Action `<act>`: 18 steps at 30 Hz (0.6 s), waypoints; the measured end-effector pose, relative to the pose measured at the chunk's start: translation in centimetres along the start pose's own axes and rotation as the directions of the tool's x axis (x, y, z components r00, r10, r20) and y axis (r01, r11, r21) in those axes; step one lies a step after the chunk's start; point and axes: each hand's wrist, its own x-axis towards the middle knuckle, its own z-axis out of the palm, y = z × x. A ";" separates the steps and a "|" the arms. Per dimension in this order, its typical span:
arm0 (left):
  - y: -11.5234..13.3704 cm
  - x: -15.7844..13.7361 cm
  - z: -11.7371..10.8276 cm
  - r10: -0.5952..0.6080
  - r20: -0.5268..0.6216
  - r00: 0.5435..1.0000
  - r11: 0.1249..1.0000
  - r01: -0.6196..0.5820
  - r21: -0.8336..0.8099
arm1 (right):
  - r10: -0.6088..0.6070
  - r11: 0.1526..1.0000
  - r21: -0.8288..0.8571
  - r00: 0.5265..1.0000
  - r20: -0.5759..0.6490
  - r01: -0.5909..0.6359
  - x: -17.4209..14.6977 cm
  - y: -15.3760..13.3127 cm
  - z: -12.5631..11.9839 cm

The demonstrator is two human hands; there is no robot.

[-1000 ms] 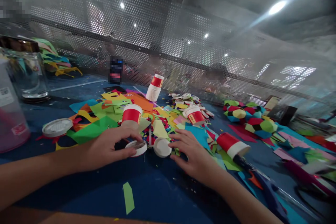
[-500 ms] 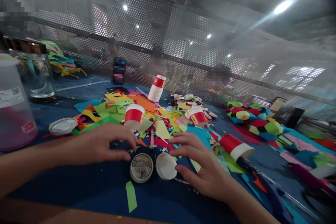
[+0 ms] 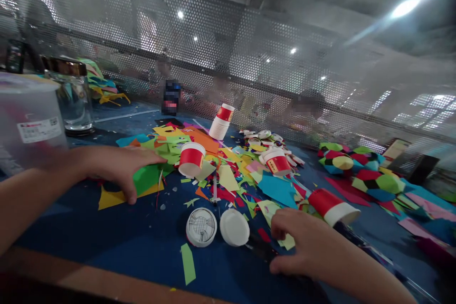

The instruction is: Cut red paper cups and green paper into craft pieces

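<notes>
My left hand [image 3: 110, 166] is over green paper [image 3: 151, 178] and yellow paper [image 3: 109, 198], thumb and fingers apart; whether it touches them I cannot tell. My right hand [image 3: 306, 242] is open too, fingers bent and parted from the thumb, beside a dark, blurred tool [image 3: 261, 248] whose kind I cannot make out. Between the hands lie a round disc with a drawn pattern [image 3: 201, 227] and a plain white disc [image 3: 234, 227], almost touching. A light green paper strip [image 3: 188, 263] is in front of them.
A pile of coloured paper scraps [image 3: 228, 178] spreads behind the discs. Red-and-white paper cups [image 3: 191, 159] stand or lie around it, with a cup stack [image 3: 221, 122] farther back. A plastic tub [image 3: 32, 118] and a glass jar [image 3: 76, 99] stand left, patchwork paper balls [image 3: 377, 175] right.
Both hands have moved apart from the discs, the left one leftward over the paper, the right one to the right and lower. The discs stay together, and the view has shifted slightly.
</notes>
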 end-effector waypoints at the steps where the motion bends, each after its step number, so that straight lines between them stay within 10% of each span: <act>1: -0.1 0.2 0.0 -0.009 -0.001 1.000 1.000 0.009 -0.004 | -0.013 1.000 0.008 1.000 0.012 0.013 -0.1 -0.2 -0.1; 10: 0.1 0.8 -2.0 -0.136 -0.073 0.988 0.988 0.141 0.070 | 0.022 0.992 0.124 0.995 0.094 -0.033 0.1 -0.1 -0.5; 18: 1.0 1.8 -2.8 -0.215 -0.149 0.965 0.976 0.219 0.012 | 0.019 0.996 -0.077 0.950 -0.312 -0.045 2.2 2.4 -0.6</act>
